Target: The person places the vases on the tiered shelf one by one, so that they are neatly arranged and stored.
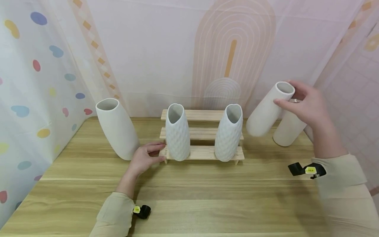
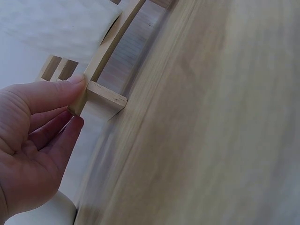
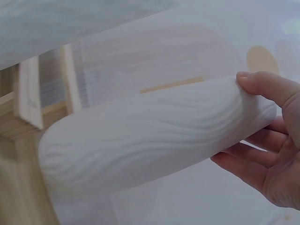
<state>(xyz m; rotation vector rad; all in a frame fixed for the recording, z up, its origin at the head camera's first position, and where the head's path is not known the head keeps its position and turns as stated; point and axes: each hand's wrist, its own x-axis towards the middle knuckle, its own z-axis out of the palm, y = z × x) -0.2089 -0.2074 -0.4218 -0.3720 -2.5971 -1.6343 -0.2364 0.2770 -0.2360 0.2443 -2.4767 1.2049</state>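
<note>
A wooden stepped rack (image 1: 201,152) stands on the table, with a textured white vase (image 1: 179,138) at the left of its front step and another textured vase (image 1: 228,140) at the right. My left hand (image 1: 145,158) pinches the rack's left front end; in the left wrist view the hand (image 2: 40,136) has thumb and fingers around the board end (image 2: 96,63). My right hand (image 1: 309,103) grips a white vase (image 1: 263,113) near its mouth, tilted and raised right of the rack. The right wrist view shows wavy ridges on this vase (image 3: 159,136), with the hand (image 3: 272,145) around its upper end.
A plain-looking white vase (image 1: 118,131) stands on the table left of the rack. Another pale vase (image 1: 287,130) is at the right, partly hidden behind my right hand. A patterned curtain (image 1: 160,49) hangs behind the table (image 1: 189,204).
</note>
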